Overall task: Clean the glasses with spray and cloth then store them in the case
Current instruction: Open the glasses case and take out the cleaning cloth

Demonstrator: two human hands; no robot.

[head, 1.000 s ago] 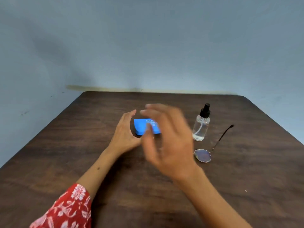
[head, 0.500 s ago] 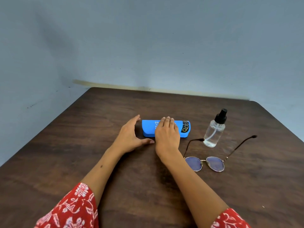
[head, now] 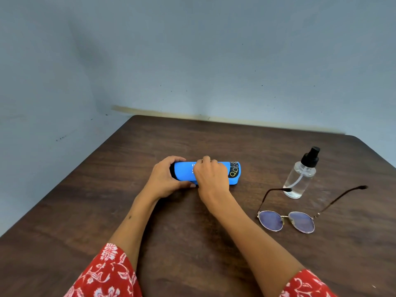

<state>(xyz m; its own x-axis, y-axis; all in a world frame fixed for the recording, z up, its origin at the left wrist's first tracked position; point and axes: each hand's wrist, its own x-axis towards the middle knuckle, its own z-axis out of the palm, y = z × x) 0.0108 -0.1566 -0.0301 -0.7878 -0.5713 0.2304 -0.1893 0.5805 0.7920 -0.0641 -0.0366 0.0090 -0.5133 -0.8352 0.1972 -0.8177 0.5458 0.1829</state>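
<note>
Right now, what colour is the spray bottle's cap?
Black, on the clear plastic spray bottle; seen in the head view.

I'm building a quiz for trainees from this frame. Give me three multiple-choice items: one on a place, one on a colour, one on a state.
1. Where does the spray bottle stand?
A. behind the glasses
B. on top of the case
C. left of the case

2. What colour is the case?
A. red
B. blue
C. white

3. How do the glasses lie?
A. folded shut
B. inside the case
C. temples open, on the table

Answers: 1 A, it stands just beyond the frame, by the temple tips. 2 B, blue shell with a black patch. 3 C, both temples spread, while the left hand and right hand grip the case.
</note>
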